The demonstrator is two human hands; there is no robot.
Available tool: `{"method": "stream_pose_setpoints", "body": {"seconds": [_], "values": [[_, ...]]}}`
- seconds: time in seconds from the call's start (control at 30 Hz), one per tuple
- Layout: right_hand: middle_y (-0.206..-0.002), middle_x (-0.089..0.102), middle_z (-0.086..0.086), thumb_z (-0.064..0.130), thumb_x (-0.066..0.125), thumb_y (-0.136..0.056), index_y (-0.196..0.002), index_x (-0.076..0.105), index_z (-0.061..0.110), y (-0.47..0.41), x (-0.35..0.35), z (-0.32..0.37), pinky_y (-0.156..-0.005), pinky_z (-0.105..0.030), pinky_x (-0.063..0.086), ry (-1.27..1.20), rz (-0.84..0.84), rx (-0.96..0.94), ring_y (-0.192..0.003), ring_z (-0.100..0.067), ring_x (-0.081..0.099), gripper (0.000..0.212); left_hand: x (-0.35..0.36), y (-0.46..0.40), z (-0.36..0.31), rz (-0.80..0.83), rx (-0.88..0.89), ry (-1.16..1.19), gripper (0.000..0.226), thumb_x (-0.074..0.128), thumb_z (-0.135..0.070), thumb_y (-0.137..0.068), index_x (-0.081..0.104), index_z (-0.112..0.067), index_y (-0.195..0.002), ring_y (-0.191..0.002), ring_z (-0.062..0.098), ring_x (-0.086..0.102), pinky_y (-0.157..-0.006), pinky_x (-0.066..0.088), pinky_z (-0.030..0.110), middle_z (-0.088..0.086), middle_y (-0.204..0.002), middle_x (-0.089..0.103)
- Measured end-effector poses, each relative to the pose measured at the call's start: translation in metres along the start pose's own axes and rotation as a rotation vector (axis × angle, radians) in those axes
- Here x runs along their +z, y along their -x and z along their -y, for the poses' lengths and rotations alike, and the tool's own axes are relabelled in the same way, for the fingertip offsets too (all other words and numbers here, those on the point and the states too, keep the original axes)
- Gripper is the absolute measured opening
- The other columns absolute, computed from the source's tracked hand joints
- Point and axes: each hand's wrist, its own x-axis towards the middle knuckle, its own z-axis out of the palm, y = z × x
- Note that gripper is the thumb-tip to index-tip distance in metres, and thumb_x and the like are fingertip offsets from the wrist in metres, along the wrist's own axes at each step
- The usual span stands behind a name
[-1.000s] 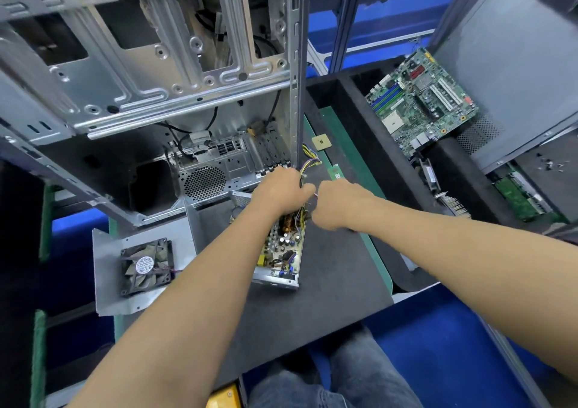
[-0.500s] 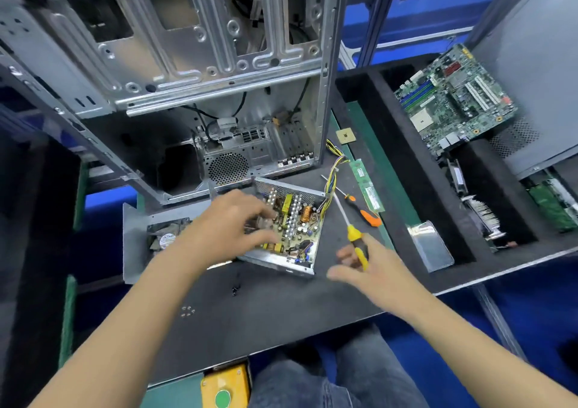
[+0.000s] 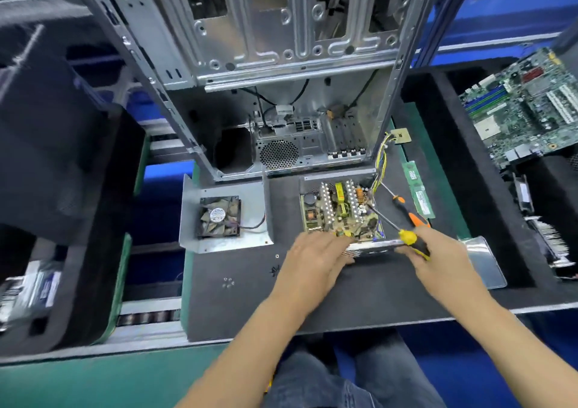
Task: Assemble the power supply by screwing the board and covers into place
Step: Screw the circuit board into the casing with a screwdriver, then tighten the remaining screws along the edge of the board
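Note:
The open power supply (image 3: 339,210) lies on the black mat, its circuit board with coils and heat sinks facing up inside the metal tray. My left hand (image 3: 316,257) rests with straight fingers on the tray's near edge. My right hand (image 3: 438,257) grips a yellow-handled screwdriver (image 3: 406,237), whose shaft points up-left over the board's right side. The fan cover plate (image 3: 223,216) with its black fan lies left of the supply. A few small screws (image 3: 228,282) lie on the mat near my left forearm.
An open metal computer case (image 3: 281,79) stands behind the supply. An orange-handled screwdriver (image 3: 406,212) and a green memory stick (image 3: 417,190) lie to the right. A clear plastic tray (image 3: 486,260) sits by my right hand. A motherboard (image 3: 528,104) lies in the far-right foam bin.
My right hand has picked the yellow screwdriver up off the mat and brought it to the board's right side. My left hand slid from the board's top to the near edge.

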Motion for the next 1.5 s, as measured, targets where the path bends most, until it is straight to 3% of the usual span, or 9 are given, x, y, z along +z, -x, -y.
{"method": "stream_pose_setpoints", "body": {"seconds": [0.1, 0.23, 0.43, 0.67, 0.97, 1.13, 1.23, 1.33, 1.5], "values": [[-0.080, 0.067, -0.002, 0.022, 0.086, -0.074, -0.086, 0.059, 0.017, 0.001, -0.004, -0.005, -0.060, -0.032, 0.046, -0.061, 0.090, 0.043, -0.067, -0.024, 0.057, 0.029, -0.003, 0.042, 0.004, -0.218, -0.137, 0.065, 0.024, 0.068, -0.024, -0.094, 0.073, -0.008, -0.112, -0.094, 0.024, 0.062, -0.087, 0.049, 0.036, 0.001, -0.103, 0.069], [-0.083, 0.065, 0.022, 0.043, 0.091, -0.055, -0.096, 0.059, 0.039, 0.005, -0.004, -0.003, -0.064, -0.009, 0.039, -0.202, 0.228, 0.219, -0.082, 0.012, 0.056, 0.052, -0.026, 0.116, 0.040, -0.404, -0.458, -0.045, 0.024, 0.064, -0.025, -0.095, 0.072, -0.008, -0.110, -0.095, 0.022, 0.056, -0.087, 0.048, 0.035, -0.001, -0.103, 0.060], [-0.083, 0.069, 0.011, 0.035, 0.085, -0.072, -0.097, 0.062, 0.036, -0.008, 0.004, 0.004, -0.065, -0.024, 0.044, -0.213, 0.240, 0.204, -0.081, -0.008, 0.062, 0.033, -0.058, 0.154, 0.083, -0.421, -0.708, -0.060, 0.014, 0.067, -0.021, -0.093, 0.069, -0.017, -0.107, -0.088, 0.013, 0.050, -0.079, 0.043, 0.026, -0.030, -0.094, 0.053], [-0.088, 0.065, 0.037, 0.015, 0.082, -0.078, -0.096, 0.060, 0.024, -0.019, 0.006, -0.009, -0.062, -0.002, 0.038, -0.244, 0.303, 0.124, -0.081, 0.013, 0.057, 0.030, -0.058, 0.147, 0.096, -0.428, -0.755, -0.060, 0.020, 0.072, -0.011, -0.090, 0.068, -0.018, -0.108, -0.089, 0.011, 0.049, -0.080, 0.034, 0.013, -0.029, -0.092, 0.053], [-0.095, 0.070, -0.004, 0.028, 0.079, -0.081, -0.085, 0.043, 0.033, -0.022, 0.007, -0.016, -0.063, -0.020, 0.042, -0.084, 0.303, -0.039, -0.082, -0.021, 0.061, 0.036, -0.037, 0.124, 0.070, -0.324, -0.552, -0.053, 0.017, 0.070, -0.018, -0.093, 0.071, -0.008, -0.107, -0.089, 0.015, 0.053, -0.085, 0.040, 0.020, -0.006, -0.091, 0.065], [-0.091, 0.070, 0.006, 0.027, 0.081, -0.079, -0.089, 0.043, 0.043, -0.023, 0.004, -0.013, -0.062, -0.020, 0.042, -0.102, 0.302, -0.035, -0.080, -0.008, 0.061, 0.042, -0.026, 0.116, 0.059, -0.300, -0.518, -0.019, 0.020, 0.067, -0.024, -0.091, 0.071, -0.011, -0.106, -0.092, 0.012, 0.053, -0.087, 0.043, 0.026, -0.008, -0.093, 0.066], [-0.104, 0.061, 0.031, 0.017, 0.080, -0.081, -0.105, 0.045, 0.060, -0.027, 0.001, -0.008, -0.082, -0.009, 0.040, -0.155, 0.396, -0.078, -0.101, 0.011, 0.055, 0.060, -0.040, 0.133, 0.073, -0.362, -0.632, -0.036, 0.016, 0.070, -0.017, -0.093, 0.071, -0.011, -0.108, -0.090, 0.016, 0.054, -0.083, 0.046, 0.030, -0.012, -0.093, 0.060], [-0.104, 0.059, 0.031, 0.017, 0.077, -0.084, -0.121, 0.052, 0.050, -0.032, -0.002, -0.010, -0.087, -0.007, 0.037, -0.162, 0.492, -0.059, -0.101, 0.010, 0.049, 0.056, -0.057, 0.154, 0.089, -0.395, -0.796, -0.046, 0.018, 0.069, -0.008, -0.092, 0.070, -0.012, -0.109, -0.092, 0.018, 0.053, -0.081, 0.051, 0.044, -0.015, -0.093, 0.057], [-0.100, 0.067, 0.023, 0.002, 0.078, -0.080, -0.109, 0.066, 0.031, -0.042, -0.002, -0.007, -0.084, -0.004, 0.043, -0.409, 0.626, 0.013, -0.101, 0.008, 0.060, 0.043, -0.066, 0.167, 0.098, -0.343, -0.791, -0.086, 0.017, 0.070, -0.005, -0.090, 0.071, -0.010, -0.107, -0.094, 0.015, 0.050, -0.081, 0.051, 0.047, -0.010, -0.095, 0.062]]}}
